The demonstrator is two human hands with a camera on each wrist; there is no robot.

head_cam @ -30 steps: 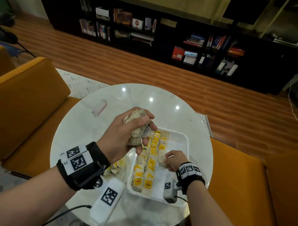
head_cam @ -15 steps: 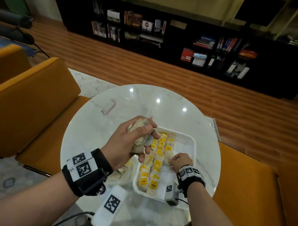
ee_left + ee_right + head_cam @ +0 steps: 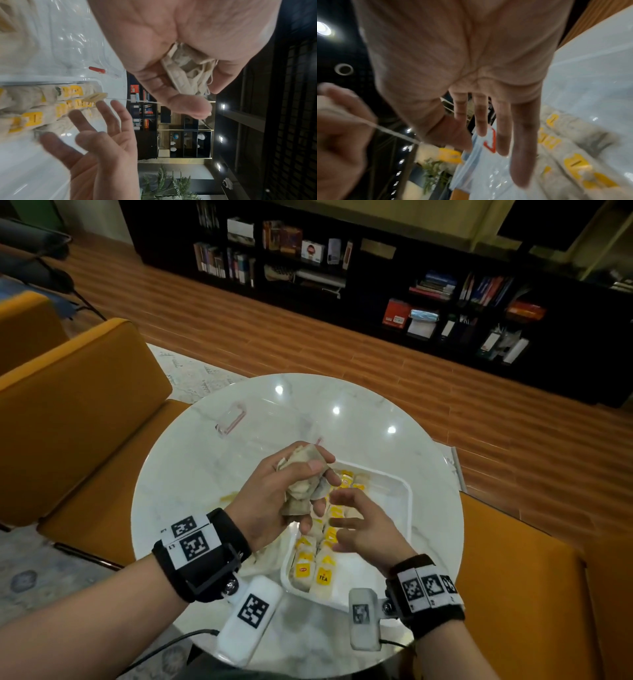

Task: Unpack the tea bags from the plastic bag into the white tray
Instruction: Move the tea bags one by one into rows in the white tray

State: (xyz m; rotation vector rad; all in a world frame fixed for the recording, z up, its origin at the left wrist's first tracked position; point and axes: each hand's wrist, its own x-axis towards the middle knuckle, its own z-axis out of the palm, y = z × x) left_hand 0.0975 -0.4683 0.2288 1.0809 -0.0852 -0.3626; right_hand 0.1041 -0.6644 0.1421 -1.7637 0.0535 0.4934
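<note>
The round marble table (image 3: 205,474) is occupied by the white tray (image 3: 404,501), where tagged tea bags (image 3: 317,573) are laid in rows. Left of the tray, the plastic bag (image 3: 267,563) is seen. Above the tray, a bunch of tea bags (image 3: 303,484) is clenched in the left hand (image 3: 274,494). Beside it, the right hand (image 3: 366,529) is held with fingers spread, nothing gripped.

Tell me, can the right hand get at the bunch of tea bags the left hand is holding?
Probably yes. The right hand is open and holds nothing, right beside the bunch of tea bags gripped by the left hand above the white tray. Nothing sits between them.
</note>
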